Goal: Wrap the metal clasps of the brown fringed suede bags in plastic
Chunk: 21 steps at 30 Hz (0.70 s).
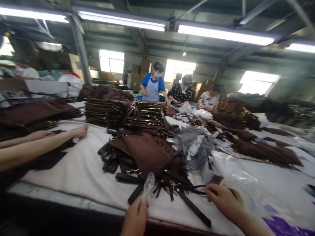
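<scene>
Brown leather-like material makes up the bag [146,152] before us, lying on the white cloth [86,173] with fringe, dark straps [195,209] and gold clasps [174,185] spread around it. Taking that bag as the clock's centre, our left hand [136,213] is at six o'clock, thumb and fingers pressed together on the lower end of a clear wrap [149,183], whose top stands just in front of the bag. Our right hand [225,200] is at four, fingers closed beside a small brown piece [216,179] and the end of a thin cord [197,188]; we cannot tell which of these it pinches. Behind the bag we see gold-edged stacks, one [103,111] at ten and another [146,114] at twelve. A grey bundle [194,147] sits at three, with a clear sheet [233,170] beyond it and purple plastic [283,226] farther out towards four. Co-workers' arms [41,147] reach in from nine. Across from us, a person in blue [152,87] stands at twelve, one in dots [180,93] at one, one in florals [208,100] at two.
</scene>
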### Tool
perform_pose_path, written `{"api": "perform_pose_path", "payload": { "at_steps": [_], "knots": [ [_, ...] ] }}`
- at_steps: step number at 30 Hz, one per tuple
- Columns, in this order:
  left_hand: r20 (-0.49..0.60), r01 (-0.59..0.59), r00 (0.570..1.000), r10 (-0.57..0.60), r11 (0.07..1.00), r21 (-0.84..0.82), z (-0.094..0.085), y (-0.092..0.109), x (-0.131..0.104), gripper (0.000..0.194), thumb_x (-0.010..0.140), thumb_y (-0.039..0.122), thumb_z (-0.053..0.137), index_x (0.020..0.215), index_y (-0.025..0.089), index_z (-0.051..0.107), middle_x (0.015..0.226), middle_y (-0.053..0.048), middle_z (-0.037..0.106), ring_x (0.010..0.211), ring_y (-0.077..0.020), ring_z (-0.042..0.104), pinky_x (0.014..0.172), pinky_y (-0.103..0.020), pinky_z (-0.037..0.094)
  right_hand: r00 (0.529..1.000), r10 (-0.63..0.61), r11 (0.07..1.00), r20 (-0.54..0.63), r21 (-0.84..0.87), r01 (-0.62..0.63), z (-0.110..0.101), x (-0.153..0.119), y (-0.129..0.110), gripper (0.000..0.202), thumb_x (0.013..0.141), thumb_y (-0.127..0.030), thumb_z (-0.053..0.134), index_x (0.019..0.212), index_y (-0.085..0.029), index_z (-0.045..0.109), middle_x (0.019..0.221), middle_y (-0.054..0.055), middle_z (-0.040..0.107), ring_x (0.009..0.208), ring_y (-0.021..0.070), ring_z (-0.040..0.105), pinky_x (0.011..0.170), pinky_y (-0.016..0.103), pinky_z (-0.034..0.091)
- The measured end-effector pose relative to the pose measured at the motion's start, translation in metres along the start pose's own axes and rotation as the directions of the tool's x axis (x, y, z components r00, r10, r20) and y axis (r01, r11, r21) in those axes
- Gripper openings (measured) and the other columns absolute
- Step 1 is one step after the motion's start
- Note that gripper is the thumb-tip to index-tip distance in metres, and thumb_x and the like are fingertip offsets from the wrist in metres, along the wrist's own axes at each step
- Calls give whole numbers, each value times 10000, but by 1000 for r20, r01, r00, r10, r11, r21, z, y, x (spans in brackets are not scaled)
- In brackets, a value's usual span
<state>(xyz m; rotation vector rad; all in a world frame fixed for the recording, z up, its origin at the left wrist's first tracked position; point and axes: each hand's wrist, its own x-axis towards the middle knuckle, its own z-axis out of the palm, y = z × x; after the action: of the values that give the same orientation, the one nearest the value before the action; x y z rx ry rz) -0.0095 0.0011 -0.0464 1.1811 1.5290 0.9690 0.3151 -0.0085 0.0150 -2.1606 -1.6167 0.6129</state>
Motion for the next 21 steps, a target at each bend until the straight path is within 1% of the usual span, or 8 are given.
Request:
{"api": "perform_pose_path", "payload": {
  "at_steps": [1, 3, 6, 9, 11, 14, 18, 21],
  "knots": [
    [8, -25, 1000, 25, 1000, 10, -1, 1, -2, 343, 839, 478, 480, 648, 203, 557, 550, 25, 507, 564, -155, 488, 535, -256, 382, 992, -92, 995, 86, 42, 89, 10, -8, -15, 256, 808, -274, 493, 596, -237, 632, 640, 28, 690, 674, 208, 625, 653, 273, 404],
    [4, -89, 996, 89, 995, 47, -2, 4, -7, 308, 864, 403, 439, 670, 199, 564, 590, 14, 530, 593, -159, 490, 568, -261, 381, 947, -250, 964, 202, 141, 224, 35, -22, -52, 257, 826, -270, 472, 641, -236, 647, 677, 19, 698, 707, 199, 634, 678, 260, 417],
    [-3, -181, 983, 182, 978, 103, -4, 8, -15, 300, 903, 340, 389, 721, 196, 578, 656, -9, 580, 631, -166, 513, 608, -271, 389, 878, -368, 920, 306, 255, 297, 73, -31, -110, 273, 823, -256, 479, 616, -213, 652, 643, 4, 686, 659, 167, 621, 651, 238, 411],
    [29, -278, 961, 277, 948, 156, -11, 9, -22, 317, 945, 314, 336, 785, 204, 588, 738, -30, 634, 688, -173, 566, 658, -280, 406, 837, -443, 884, 321, 314, 348, 100, -25, -156, 285, 802, -243, 496, 556, -190, 628, 581, -5, 654, 590, 137, 584, 594, 223, 390],
    [48, -330, 944, 327, 919, 216, -16, 7, -24, 318, 958, 283, 312, 823, 211, 591, 788, -43, 663, 729, -177, 604, 682, -283, 415, 827, -444, 888, 345, 290, 356, 110, -16, -177, 250, 765, -220, 507, 552, -182, 634, 556, -4, 648, 555, 127, 567, 554, 218, 377],
    [59, -382, 919, 390, 844, 377, -24, -1, -25, 305, 955, 225, 302, 883, 214, 599, 819, -61, 689, 752, -193, 647, 672, -293, 424, 822, -366, 930, 436, 176, 322, 114, -6, -197, 204, 684, -180, 512, 529, -175, 644, 510, 3, 637, 500, 119, 543, 484, 214, 349],
    [103, -453, 860, 499, 657, 602, -30, -14, -24, 284, 920, 133, 334, 899, 208, 607, 789, -68, 701, 707, -210, 670, 626, -303, 434, 794, -276, 957, 541, 80, 278, 114, 0, -211, 184, 611, -171, 519, 478, -173, 646, 425, 5, 595, 387, 110, 482, 395, 214, 302],
    [104, -451, 830, 549, 547, 705, -31, -18, -25, 266, 894, 88, 365, 839, 207, 597, 727, -63, 693, 649, -205, 667, 576, -289, 427, 777, -220, 968, 590, 31, 251, 115, 3, -218, 164, 570, -160, 530, 468, -177, 657, 410, 7, 595, 359, 110, 457, 381, 218, 315]
  ]
}}
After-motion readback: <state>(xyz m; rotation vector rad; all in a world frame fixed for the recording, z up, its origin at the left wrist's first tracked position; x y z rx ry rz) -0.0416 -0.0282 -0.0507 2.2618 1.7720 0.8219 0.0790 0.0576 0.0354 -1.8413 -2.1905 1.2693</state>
